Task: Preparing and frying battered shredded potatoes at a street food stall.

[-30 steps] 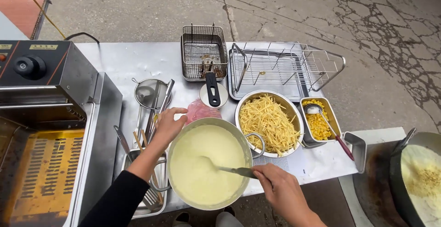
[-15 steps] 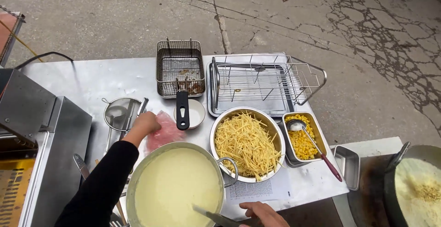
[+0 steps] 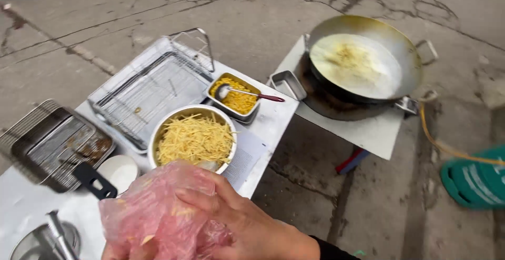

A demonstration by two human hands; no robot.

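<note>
Since the earlier frame, your left hand (image 3: pixel 247 223) has lifted the crumpled pink plastic bag (image 3: pixel 158 212) off the steel table (image 3: pixel 268 123); fingers (image 3: pixel 210 199) grip its thin film, near the round bowl of pale shredded strips (image 3: pixel 193 138). Your right hand is out of view.

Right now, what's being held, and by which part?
A crumpled pink plastic bag, or possibly a glove. One hand grips it from the right side, fingers curled over its top. Which hand it is cannot be told; no other hand shows.
</note>
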